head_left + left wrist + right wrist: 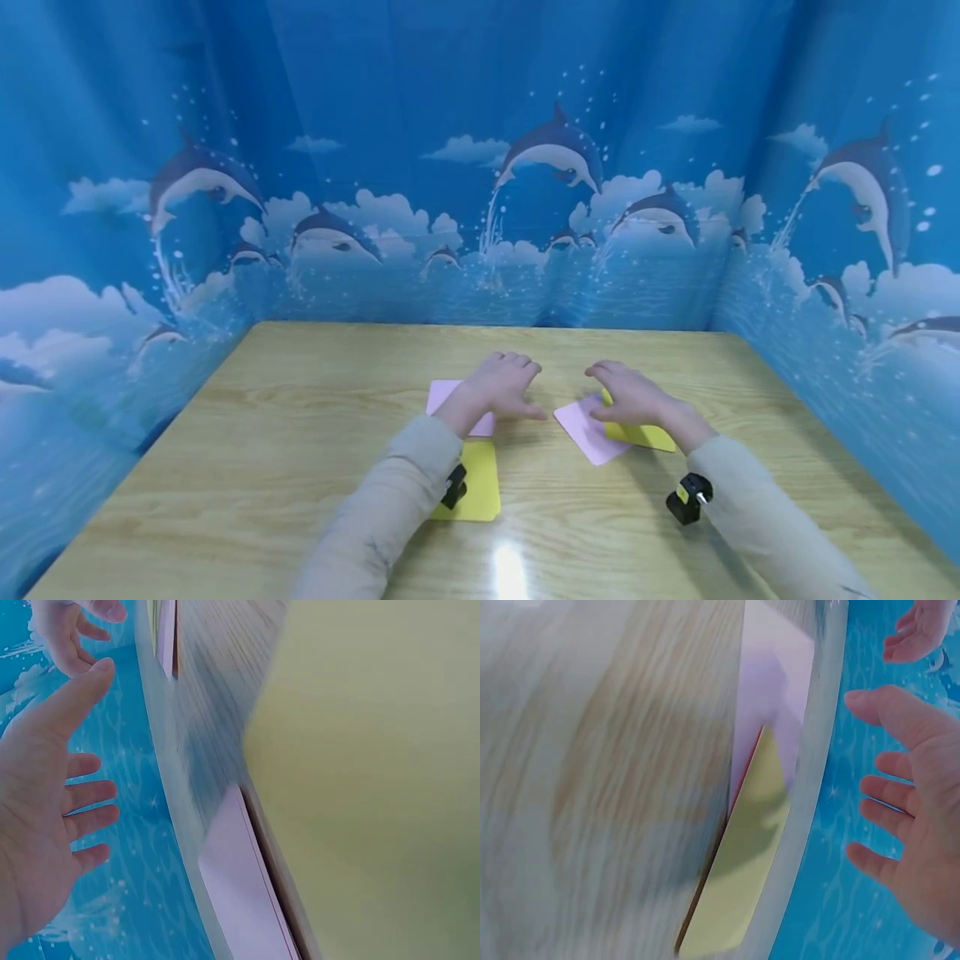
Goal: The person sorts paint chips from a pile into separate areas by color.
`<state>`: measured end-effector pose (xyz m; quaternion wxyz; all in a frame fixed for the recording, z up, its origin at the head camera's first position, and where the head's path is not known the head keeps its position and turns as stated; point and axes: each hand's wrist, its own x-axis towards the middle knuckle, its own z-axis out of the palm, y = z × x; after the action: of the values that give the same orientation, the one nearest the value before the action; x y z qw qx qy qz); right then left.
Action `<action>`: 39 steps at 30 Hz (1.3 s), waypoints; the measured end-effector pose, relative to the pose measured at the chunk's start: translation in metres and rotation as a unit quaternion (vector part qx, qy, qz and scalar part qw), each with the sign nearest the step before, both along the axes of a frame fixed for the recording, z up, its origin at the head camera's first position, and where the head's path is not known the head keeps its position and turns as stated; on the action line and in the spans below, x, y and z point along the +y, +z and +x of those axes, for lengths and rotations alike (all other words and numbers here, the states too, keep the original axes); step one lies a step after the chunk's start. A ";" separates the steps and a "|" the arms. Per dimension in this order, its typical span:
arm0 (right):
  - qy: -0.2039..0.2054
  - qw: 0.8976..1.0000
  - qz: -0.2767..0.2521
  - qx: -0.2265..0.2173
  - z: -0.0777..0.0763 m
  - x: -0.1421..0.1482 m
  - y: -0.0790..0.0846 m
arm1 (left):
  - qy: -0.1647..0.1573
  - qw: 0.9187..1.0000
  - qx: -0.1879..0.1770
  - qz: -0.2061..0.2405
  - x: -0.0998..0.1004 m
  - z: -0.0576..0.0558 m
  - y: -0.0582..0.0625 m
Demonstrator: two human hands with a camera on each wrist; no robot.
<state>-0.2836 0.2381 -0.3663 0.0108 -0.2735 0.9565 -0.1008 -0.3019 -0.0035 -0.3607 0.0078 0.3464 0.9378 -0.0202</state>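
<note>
My left hand hovers with loosely spread fingers above a flat lilac square. A yellow square lies just nearer, partly hidden by my left sleeve. On the right, my right hand is held over a second lilac square and a second yellow square. In the right wrist view, that yellow square overlaps a corner of the lilac one. Neither hand holds anything; both palms show bare in the wrist views. All squares look thin, with rounded corners.
A wood-grain table carries the squares. Behind it and along both sides hangs a blue curtain printed with dolphins and clouds. A small black device is strapped at the right wrist, another at the left.
</note>
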 end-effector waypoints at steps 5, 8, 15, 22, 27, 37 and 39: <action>-0.012 1.000 0.003 0.019 0.004 0.017 -0.001 | -0.002 1.000 0.003 -0.001 0.017 -0.001 -0.002; -0.013 1.000 -0.004 0.023 0.006 0.028 -0.001 | -0.005 1.000 0.002 -0.008 0.028 -0.002 -0.004; -0.041 0.999 -0.001 -0.012 0.008 0.054 -0.006 | -0.016 1.000 -0.004 -0.021 0.052 0.002 -0.013; -0.067 0.996 0.017 -0.060 0.009 0.074 -0.017 | -0.030 0.999 -0.008 -0.042 0.076 0.014 -0.015; -0.074 0.993 0.010 -0.093 0.013 0.078 -0.019 | -0.045 0.998 0.000 -0.035 0.091 0.019 -0.018; -0.059 0.993 0.003 -0.105 0.016 0.080 -0.020 | -0.043 0.998 -0.016 -0.039 0.111 0.026 -0.027; -0.054 0.992 0.003 -0.111 0.016 0.080 -0.019 | -0.040 0.998 -0.023 -0.040 0.113 0.027 -0.028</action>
<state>-0.2671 0.3176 -0.3857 0.1120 -0.2084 0.9632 -0.1276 -0.2746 0.1098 -0.3890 0.0422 0.3831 0.9214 -0.0506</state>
